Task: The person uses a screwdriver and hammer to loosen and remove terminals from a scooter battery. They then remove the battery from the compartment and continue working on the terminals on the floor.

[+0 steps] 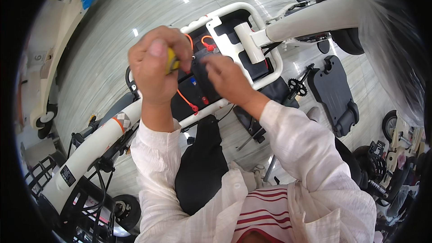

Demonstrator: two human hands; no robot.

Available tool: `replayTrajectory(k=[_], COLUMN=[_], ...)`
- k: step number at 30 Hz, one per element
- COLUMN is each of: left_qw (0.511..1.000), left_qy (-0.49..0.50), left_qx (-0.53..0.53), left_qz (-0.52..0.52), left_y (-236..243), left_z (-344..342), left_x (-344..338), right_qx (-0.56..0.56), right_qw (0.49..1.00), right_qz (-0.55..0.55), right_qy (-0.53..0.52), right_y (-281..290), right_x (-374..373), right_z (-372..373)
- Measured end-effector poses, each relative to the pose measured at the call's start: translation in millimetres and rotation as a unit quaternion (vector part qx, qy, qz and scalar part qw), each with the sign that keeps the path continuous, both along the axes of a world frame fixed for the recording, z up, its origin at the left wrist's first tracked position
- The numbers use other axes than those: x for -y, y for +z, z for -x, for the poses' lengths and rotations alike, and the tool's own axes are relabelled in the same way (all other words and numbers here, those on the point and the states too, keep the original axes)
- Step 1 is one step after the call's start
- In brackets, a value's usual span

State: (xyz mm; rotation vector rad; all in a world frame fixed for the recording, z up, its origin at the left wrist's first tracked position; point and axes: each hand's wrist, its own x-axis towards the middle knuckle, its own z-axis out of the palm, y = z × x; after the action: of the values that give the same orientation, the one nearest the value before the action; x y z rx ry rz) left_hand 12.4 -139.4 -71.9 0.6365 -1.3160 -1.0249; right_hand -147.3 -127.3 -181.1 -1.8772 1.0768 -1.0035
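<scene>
My left hand [155,65] is closed around a yellow-handled tool [171,60], its kind mostly hidden by my fingers. It is raised over the left part of the white tube frame [256,9] of a small electric vehicle. My right hand [230,80] reaches over the black batteries [208,74] in that frame, fingers curled together and slightly blurred; I cannot make out what is between them. Orange wires [186,100] run across the batteries. Red caps cover wire ends, one red cap [209,47] beyond my right hand and another red cap [194,108] near the frame's near bar.
A white metal bracket [225,40] crosses the frame beside the seat-post tube [248,40]. On the tiled floor at right lies a black plastic cover [332,94], near a crank with a chainring [297,87]. Plastic film [391,49] hangs at upper right. Other vehicles stand around.
</scene>
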Motion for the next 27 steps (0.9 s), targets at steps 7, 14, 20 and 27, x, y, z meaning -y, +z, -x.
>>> replayTrajectory(k=[7, 14, 20, 27], left_qw=[0.990, 0.998, 0.999, 0.998], left_qy=[0.097, -0.017, 0.026, 0.035], left_qx=[0.099, 0.031, 0.019, 0.048], left_qz=[-0.031, -0.049, -0.019, -0.022], left_y=[2, 1, 2, 0], left_z=[3, -5, 16, 17], left_x=[6, 2, 8, 1], right_qx=[0.293, 0.153, -0.020, -0.071], right_qw=[0.947, 0.963, 0.588, 0.708], right_qz=[0.092, -0.061, -0.585, -0.671], right_qy=[0.089, -0.212, -0.558, -0.208], right_y=[153, 35, -267, -327], right_x=[27, -34, -281, -354], right_z=[-12, 84, 275, 302])
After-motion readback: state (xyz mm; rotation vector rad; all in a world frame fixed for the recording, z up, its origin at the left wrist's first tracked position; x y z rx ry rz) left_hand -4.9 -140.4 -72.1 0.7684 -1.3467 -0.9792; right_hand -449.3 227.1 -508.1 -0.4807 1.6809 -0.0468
